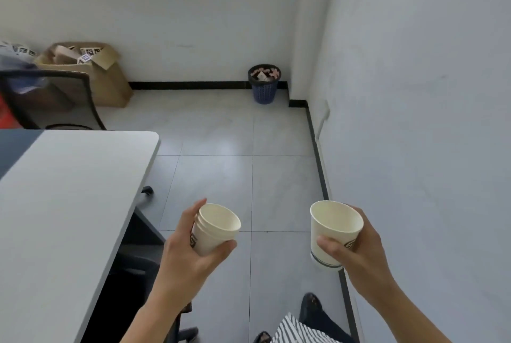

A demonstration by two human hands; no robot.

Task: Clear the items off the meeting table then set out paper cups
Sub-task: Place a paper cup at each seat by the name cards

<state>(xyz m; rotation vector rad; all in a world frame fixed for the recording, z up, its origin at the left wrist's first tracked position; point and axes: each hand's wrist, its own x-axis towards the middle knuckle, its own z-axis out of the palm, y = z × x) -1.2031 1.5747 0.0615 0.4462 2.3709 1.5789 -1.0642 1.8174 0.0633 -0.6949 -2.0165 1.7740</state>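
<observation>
The left hand [188,254] grips a nested stack [214,228] and the right hand [359,248] one cup [331,232], both over the floor beside the table [69,190]. A hard squeeze could crush them, and the tilted stack may slide apart.

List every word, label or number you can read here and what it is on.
No text reads clearly.
Cup stack in left hand: dark printed mark, mostly hidden, unreadable.
Single cup in right hand: dark mark, partly covered, unreadable.
Cardboard box: black-and-white patterned square cards, no legible words.
</observation>
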